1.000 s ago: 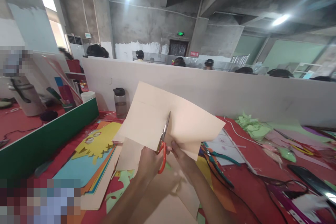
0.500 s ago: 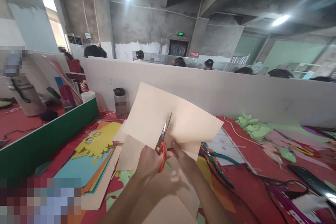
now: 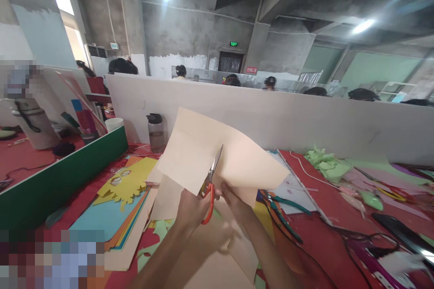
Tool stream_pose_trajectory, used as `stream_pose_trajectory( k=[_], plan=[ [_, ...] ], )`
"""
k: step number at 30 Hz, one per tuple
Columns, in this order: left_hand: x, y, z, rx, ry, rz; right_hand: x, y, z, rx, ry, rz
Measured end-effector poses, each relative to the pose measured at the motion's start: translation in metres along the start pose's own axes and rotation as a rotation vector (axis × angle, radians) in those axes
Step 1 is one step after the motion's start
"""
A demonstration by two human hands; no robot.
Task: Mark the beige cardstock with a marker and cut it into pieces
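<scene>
My left hand (image 3: pixel 192 211) is closed round the handles of red-handled scissors (image 3: pixel 210 196). The blades point up and away, over a large cream sheet of paper (image 3: pixel 193 144) with a cut opening at its near edge. The sheet is held up off the table and bends to both sides of the blades. My right hand (image 3: pixel 235 198) pinches the sheet's near edge just right of the scissors, its fingertips partly hidden by the paper. Below both hands lie more cream sheets (image 3: pixel 210 266).
Yellow cut paper (image 3: pixel 127 180) and a blue sheet (image 3: pixel 101 216) lie left by a green divider (image 3: pixel 68 167). Behind stand a water bottle (image 3: pixel 156 133) and a white partition (image 3: pixel 271 113). To the right are teal-handled pliers (image 3: pixel 291 203), green scraps (image 3: pixel 325 162) and a phone (image 3: pixel 400 232).
The sheet's right part has curled and dipped, uncovering more of the white paper behind it. The scissors and both hands have barely shifted.
</scene>
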State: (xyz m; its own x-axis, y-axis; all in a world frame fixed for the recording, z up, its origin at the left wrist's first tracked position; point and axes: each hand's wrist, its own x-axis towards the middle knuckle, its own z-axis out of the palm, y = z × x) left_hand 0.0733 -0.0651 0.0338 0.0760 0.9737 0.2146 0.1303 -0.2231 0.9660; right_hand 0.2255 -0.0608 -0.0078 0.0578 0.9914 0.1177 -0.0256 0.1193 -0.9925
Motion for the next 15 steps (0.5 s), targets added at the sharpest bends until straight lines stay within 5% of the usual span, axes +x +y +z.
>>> stream_pose_trajectory(
  k=[15],
  plan=[
    [-0.0020,0.0090,-0.0077,0.140,-0.023,0.052,-0.0004,-0.0002,-0.0005,0.034,0.001,0.031]
  ],
)
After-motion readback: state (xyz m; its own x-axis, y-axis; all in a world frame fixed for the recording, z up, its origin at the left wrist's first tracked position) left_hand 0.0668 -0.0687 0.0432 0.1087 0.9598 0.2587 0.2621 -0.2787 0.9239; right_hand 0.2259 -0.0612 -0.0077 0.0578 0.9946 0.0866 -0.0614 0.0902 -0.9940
